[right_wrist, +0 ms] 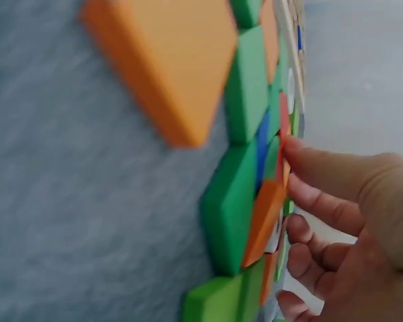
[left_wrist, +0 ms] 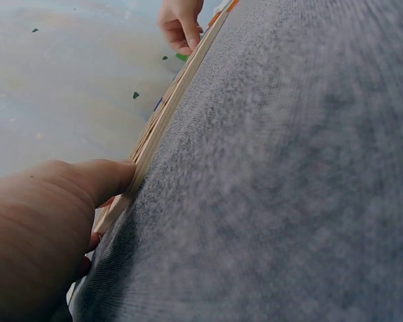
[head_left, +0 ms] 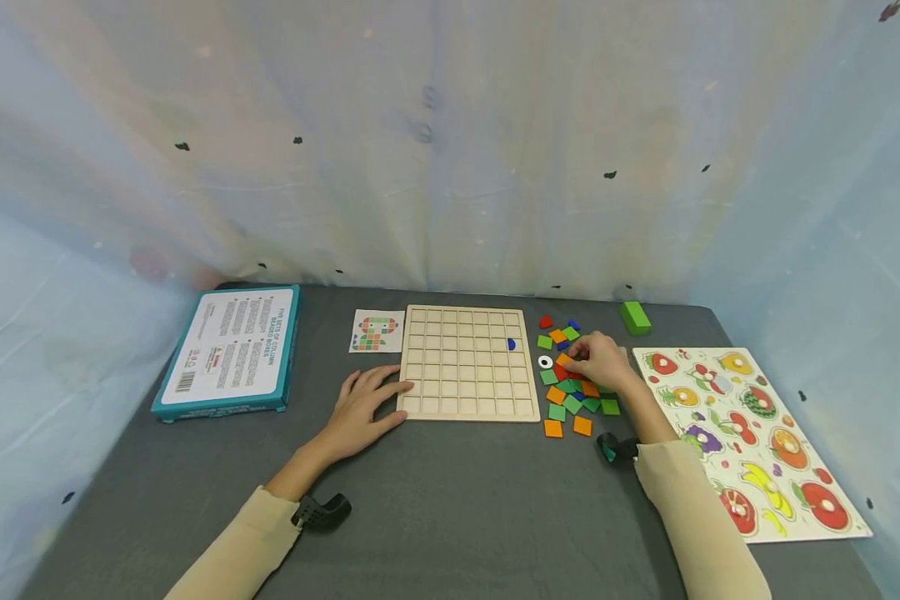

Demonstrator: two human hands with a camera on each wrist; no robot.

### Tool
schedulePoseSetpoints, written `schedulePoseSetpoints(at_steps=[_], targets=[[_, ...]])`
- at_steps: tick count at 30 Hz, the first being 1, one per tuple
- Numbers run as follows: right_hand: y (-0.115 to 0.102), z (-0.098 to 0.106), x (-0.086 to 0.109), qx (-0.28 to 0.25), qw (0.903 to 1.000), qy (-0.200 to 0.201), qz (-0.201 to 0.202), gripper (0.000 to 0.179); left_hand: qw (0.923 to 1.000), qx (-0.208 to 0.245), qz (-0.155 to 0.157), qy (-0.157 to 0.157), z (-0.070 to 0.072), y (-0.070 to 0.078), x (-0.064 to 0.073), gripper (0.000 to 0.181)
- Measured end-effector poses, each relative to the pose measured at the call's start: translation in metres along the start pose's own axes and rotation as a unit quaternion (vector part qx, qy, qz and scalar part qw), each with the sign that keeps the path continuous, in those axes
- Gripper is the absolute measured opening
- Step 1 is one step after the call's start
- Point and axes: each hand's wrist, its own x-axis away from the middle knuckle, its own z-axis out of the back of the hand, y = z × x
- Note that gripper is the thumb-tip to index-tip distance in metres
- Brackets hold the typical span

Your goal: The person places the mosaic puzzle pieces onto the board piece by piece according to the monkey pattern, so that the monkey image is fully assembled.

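Observation:
A pale wooden grid board (head_left: 465,363) lies on the dark cloth, with one blue half-round piece (head_left: 512,344) in a cell at its right side. My left hand (head_left: 366,410) rests at the board's left edge, its thumb and fingertips touching the wood and its fingers loosely extended. To the right of the board, colourful flat pieces lie in a loose heap. There my right hand (head_left: 602,362) pinches an orange square tile (head_left: 563,359) between thumb and forefinger, over a red piece (head_left: 560,372). In the right wrist view, a dark green tile (right_wrist: 230,208) lies close by the fingers.
A printed pattern card (head_left: 377,332) lies left of the board, and a teal-edged box (head_left: 228,346) farther left. At the back right stands a green block (head_left: 635,318). A fruit puzzle board (head_left: 750,446) lies beside the right forearm. Hanging sheeting (head_left: 450,167) encloses the table.

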Motion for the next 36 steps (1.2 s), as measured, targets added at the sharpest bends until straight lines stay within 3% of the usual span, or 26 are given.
schedulePoseSetpoints(at_steps=[4, 7, 14, 19, 26, 36], targets=[[-0.004, 0.001, -0.003, -0.022, 0.9995, -0.014, -0.017, 0.019, 1.0000, 0.001, 0.000, 0.000, 0.000, 0.000, 0.001, 0.050], [-0.009, 0.001, -0.006, -0.074, 0.9972, -0.012, -0.011, 0.016, 1.0000, 0.001, 0.000, -0.002, -0.001, -0.001, 0.001, 0.050], [-0.034, -0.009, -0.024, -0.165, 0.9846, 0.020, 0.052, 0.017, 1.0000, 0.003, 0.004, -0.003, -0.002, -0.002, 0.003, 0.050], [-0.054, -0.020, -0.044, -0.198, 0.9765, 0.005, 0.084, 0.016, 1.0000, 0.001, 0.000, 0.001, -0.002, -0.003, 0.002, 0.051], [-0.075, -0.031, -0.059, -0.208, 0.9733, -0.021, 0.094, 0.014, 1.0000, 0.002, -0.003, 0.001, -0.002, -0.003, 0.001, 0.050], [-0.080, -0.037, -0.061, -0.188, 0.9771, -0.032, 0.095, 0.011, 1.0000, 0.004, -0.003, 0.003, -0.001, -0.003, 0.001, 0.050]])
